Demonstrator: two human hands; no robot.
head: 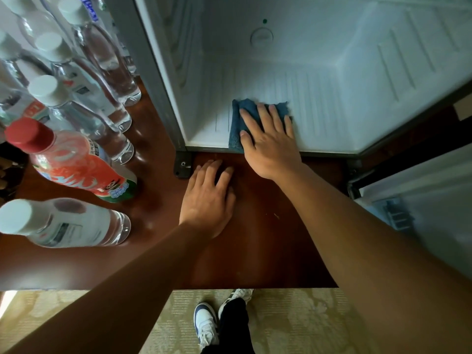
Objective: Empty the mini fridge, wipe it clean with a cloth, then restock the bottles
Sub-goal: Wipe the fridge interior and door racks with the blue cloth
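The mini fridge [332, 80] stands open on a dark wooden table, its white ribbed inside holding no bottles. My right hand [268, 139] lies flat with straight fingers on a blue cloth [236, 123], pressing it onto the fridge floor near the front edge. On the table just in front of the fridge, my left hand [208, 198] rests palm down with fingers spread. Several clear water bottles with white caps [84, 80] stand on the table to the left. Among them is a red-capped drink bottle [74, 164] with an orange label.
The fridge door [429, 200] hangs open at the right, with a small shelf on its inner side. The wooden table [255, 246] ends at a front edge below my arms; patterned carpet and my feet in white shoes [207, 325] show beneath it.
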